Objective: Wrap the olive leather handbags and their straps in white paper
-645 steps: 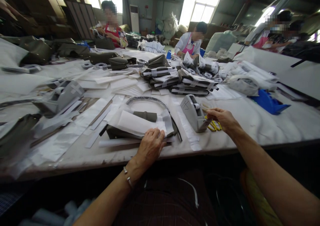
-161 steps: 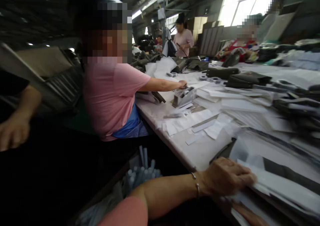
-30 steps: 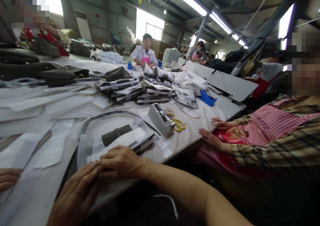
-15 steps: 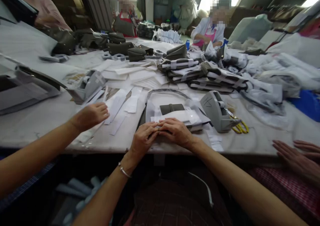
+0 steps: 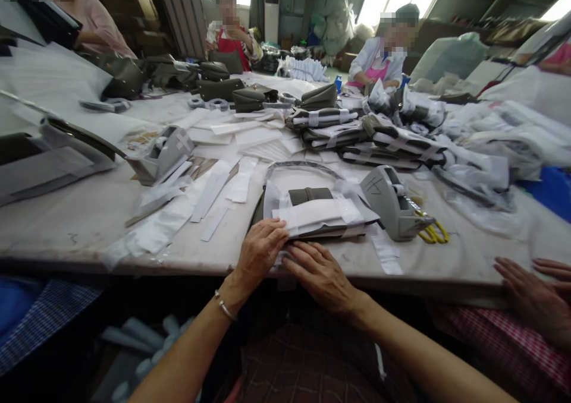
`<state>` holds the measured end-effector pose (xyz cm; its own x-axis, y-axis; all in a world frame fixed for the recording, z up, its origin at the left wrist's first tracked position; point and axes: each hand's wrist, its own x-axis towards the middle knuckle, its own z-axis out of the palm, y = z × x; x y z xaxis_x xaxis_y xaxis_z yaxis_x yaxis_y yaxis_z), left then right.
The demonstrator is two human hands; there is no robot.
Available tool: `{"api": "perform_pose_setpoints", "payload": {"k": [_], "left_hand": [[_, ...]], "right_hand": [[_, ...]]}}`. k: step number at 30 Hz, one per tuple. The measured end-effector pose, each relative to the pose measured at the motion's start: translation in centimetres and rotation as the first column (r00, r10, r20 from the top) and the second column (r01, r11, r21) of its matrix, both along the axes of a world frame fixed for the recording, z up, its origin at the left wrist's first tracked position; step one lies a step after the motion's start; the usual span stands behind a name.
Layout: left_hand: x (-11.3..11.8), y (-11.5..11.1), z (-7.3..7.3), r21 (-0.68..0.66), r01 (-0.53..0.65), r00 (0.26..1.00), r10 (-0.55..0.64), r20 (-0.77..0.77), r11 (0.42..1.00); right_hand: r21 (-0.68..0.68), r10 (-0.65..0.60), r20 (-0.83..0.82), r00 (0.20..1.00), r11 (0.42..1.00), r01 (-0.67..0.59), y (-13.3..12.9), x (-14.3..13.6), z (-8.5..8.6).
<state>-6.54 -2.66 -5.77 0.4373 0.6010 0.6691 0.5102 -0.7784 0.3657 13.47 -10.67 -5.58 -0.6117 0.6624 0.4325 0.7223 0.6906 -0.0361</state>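
Note:
An olive bag wrapped in white paper (image 5: pixel 319 216) lies at the near edge of the table (image 5: pixel 66 213), its grey strap (image 5: pixel 298 166) curving behind it. My left hand (image 5: pixel 261 249) presses flat on the bag's near left corner. Just below the bag's front edge rests my right hand (image 5: pixel 321 275), fingers spread and pointing left, touching the paper. Neither hand grips anything. A grey tape dispenser (image 5: pixel 390 202) stands right of the bag, with yellow scissors (image 5: pixel 432 232) beside it.
A second tape dispenser (image 5: pixel 163 153) and loose white paper strips (image 5: pixel 214 189) lie to the left. Wrapped bags (image 5: pixel 352 135) are stacked behind. A neighbour's hands (image 5: pixel 535 293) rest on the table edge at right. Other people work at the far side.
My right hand slid from the top of the wrapped bag down to its front edge. The arm that reached in from the left is gone from view.

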Motion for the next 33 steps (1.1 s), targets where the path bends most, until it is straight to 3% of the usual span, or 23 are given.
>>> {"api": "perform_pose_setpoints", "payload": {"k": [5,10,20,25,30,33], "left_hand": [[0.1,-0.4,0.3,0.042,-0.055,0.990,0.060,-0.128,0.998],[0.6,-0.9,0.2,0.061,-0.113,0.987,0.119,-0.110,0.992],[0.7,-1.1,-0.2,0.053,-0.147,0.984,0.152,-0.097,0.988],[0.8,-1.8,-0.2,0.017,-0.153,0.985,0.154,-0.073,0.988],[0.4,-2.0,0.7,-0.049,-0.120,0.992,0.118,-0.040,0.992],[0.0,-2.1,1.8,-0.185,-0.080,0.996,0.073,-0.043,0.980]], "right_hand": [[-0.040,0.090,-0.300,0.950,0.994,-0.106,1.4,-1.0,-0.3],[-0.224,-0.029,-0.559,0.829,0.967,-0.118,1.4,-0.8,-0.1],[-0.434,-0.261,-0.645,0.718,0.899,-0.063,-1.2,-0.9,0.2],[-0.362,-0.155,-0.602,0.784,0.928,-0.094,-0.3,-0.8,2.8],[-0.233,-0.078,-0.358,0.930,0.973,-0.008,3.7,-0.8,6.4],[-0.206,-0.114,-0.284,0.952,0.977,0.055,6.5,-0.8,7.5]]}}
